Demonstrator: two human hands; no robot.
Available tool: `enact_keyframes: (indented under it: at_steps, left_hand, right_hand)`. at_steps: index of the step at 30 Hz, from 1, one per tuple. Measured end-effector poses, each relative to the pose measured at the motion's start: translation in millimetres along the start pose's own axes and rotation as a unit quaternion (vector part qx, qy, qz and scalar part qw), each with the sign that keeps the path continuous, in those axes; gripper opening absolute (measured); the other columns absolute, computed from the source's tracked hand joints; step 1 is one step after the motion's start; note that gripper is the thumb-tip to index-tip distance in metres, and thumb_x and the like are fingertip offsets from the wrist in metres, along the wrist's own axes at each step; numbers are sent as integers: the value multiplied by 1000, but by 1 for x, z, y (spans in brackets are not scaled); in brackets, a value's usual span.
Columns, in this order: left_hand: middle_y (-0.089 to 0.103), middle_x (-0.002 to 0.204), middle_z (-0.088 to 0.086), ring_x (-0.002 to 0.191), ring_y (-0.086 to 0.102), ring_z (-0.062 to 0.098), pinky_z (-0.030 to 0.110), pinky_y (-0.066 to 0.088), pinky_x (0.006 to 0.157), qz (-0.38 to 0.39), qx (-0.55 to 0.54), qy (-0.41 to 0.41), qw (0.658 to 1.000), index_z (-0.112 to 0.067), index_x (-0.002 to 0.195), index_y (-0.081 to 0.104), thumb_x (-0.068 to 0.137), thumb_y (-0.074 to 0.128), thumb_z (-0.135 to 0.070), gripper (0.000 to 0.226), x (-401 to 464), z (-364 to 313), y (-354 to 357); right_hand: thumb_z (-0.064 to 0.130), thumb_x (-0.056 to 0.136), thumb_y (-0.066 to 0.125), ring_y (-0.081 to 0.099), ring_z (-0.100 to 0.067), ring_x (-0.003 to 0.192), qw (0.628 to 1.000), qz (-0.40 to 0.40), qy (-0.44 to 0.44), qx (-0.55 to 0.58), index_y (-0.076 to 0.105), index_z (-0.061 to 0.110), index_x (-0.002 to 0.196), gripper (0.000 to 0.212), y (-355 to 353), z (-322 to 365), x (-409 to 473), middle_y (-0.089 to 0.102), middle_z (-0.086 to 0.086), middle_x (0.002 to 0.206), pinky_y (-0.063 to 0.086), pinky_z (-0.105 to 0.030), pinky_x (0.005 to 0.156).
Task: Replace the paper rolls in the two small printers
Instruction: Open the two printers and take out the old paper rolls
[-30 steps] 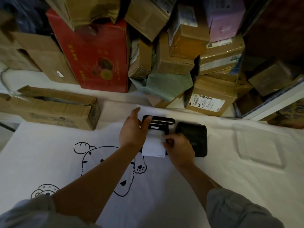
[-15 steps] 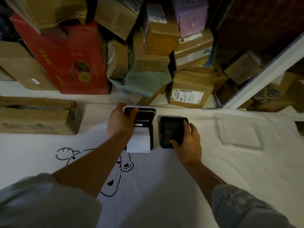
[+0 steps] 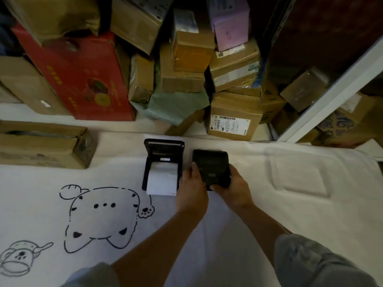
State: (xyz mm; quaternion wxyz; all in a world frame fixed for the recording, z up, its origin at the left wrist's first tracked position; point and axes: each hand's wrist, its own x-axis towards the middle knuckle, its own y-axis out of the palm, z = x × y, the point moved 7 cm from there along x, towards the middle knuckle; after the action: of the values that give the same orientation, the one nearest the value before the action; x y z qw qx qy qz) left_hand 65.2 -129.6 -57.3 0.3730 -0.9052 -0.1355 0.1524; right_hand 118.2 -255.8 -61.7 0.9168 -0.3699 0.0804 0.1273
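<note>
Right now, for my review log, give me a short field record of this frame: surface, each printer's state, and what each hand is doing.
surface: white cloth with black cartoon drawings
left printer: small black printer with its lid open, white paper strip trailing out toward the person
right printer: small black printer with its lid closed, beside the open one
left hand: grips the closed printer's left edge
right hand: grips its right near corner
background: stacked brown cardboard boxes, a red carton
</note>
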Motion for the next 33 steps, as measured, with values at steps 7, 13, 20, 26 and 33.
enact_keyframes:
  at_steps: [7, 13, 20, 26, 33]
  left_hand:
    - [42, 129, 9, 115, 49, 24, 33, 43, 102, -24, -58, -86, 994, -16, 132, 43, 87, 58, -11, 47, -2, 5, 14]
    - [51, 123, 6, 110, 55, 23, 33, 47, 93, -44, -14, -67, 997, -20, 135, 41, 79, 71, -19, 64, -1, 6, 11]
    - [64, 112, 1, 106, 61, 18, 27, 48, 87, -70, 25, -15, 997, -23, 132, 41, 83, 69, -26, 57, -1, 1, 5]
    - [67, 109, 1, 103, 63, 19, 27, 48, 84, -57, 41, 5, 998, -21, 131, 44, 80, 72, -28, 59, 6, 1, 3]
    - [67, 112, 3, 105, 64, 21, 32, 51, 90, -58, 27, 22, 998, -21, 137, 42, 80, 72, -22, 64, 6, 6, 1]
  right_hand:
    - [18, 83, 71, 56, -24, 115, 999, 28, -27, 5, 49, 22, 131, 54, -11, -5, -6, 62, -1, 121, 44, -24, 95]
    - [23, 70, 80, 62, -27, 107, 994, 46, -68, -69, 52, 19, 132, 68, -21, -2, 4, 67, -6, 115, 47, -29, 83]
    - [27, 71, 79, 62, -27, 107, 991, 15, -102, -83, 53, 18, 129, 64, -21, 3, 2, 66, -6, 117, 47, -30, 85]
    - [32, 67, 81, 64, -27, 101, 988, 22, -110, -108, 55, 14, 124, 65, -17, 2, 11, 67, -6, 112, 50, -31, 81]
    - [26, 76, 76, 63, -23, 101, 989, 12, -123, -75, 53, 14, 128, 58, -18, 0, 1, 67, -4, 111, 37, -18, 72]
